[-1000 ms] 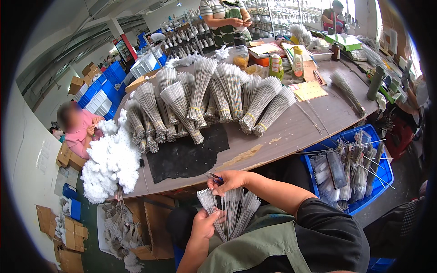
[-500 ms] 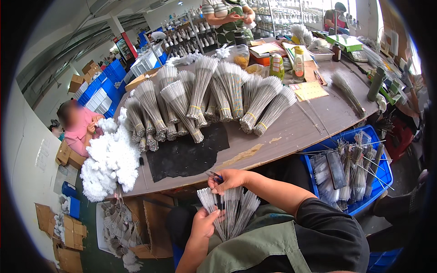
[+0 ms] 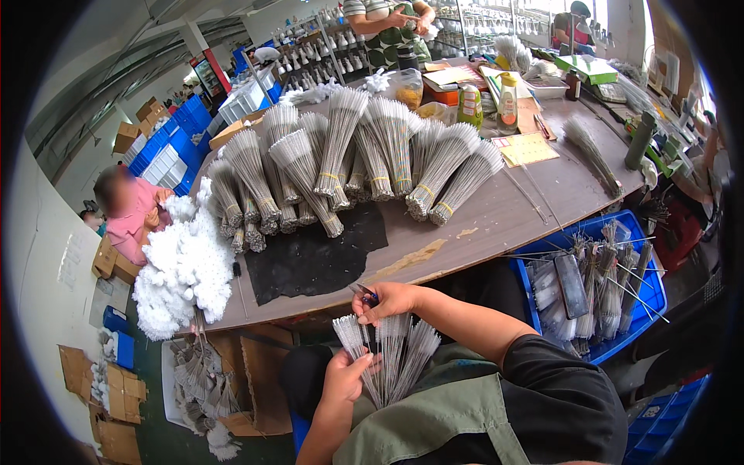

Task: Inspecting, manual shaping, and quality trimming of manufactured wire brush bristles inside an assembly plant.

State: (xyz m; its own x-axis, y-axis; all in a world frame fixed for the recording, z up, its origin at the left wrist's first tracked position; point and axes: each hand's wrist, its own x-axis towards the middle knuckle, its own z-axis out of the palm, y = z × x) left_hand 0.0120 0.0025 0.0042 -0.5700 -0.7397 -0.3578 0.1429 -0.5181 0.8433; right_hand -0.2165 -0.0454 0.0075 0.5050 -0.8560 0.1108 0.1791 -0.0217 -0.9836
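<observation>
Close to my lap, my left hand (image 3: 346, 378) is closed round the lower left side of a fan of thin wire-stemmed brushes (image 3: 404, 358) with pale bristle tops. Their lower ends are hidden against my apron. Just above the bristles, my right hand (image 3: 385, 302) is closed on small snips (image 3: 361, 292) with dark metal tips and a bit of blue at the handle. The right fingertips are beside the tops of the leftmost brushes; whether they touch a brush I cannot tell.
Many banded brush bundles (image 3: 333, 167) lie on the table (image 3: 496, 213) behind a black mat (image 3: 310, 260). A fluffy white heap (image 3: 182, 267) hangs over its left edge. A blue crate (image 3: 659, 291) with brushes and a phone (image 3: 571, 287) stands right. Someone in pink (image 3: 133, 225) sits left.
My hands keep nearly the same pose round the brushes and snips. The view has shifted slightly. The far standing person's hands have moved a little.
</observation>
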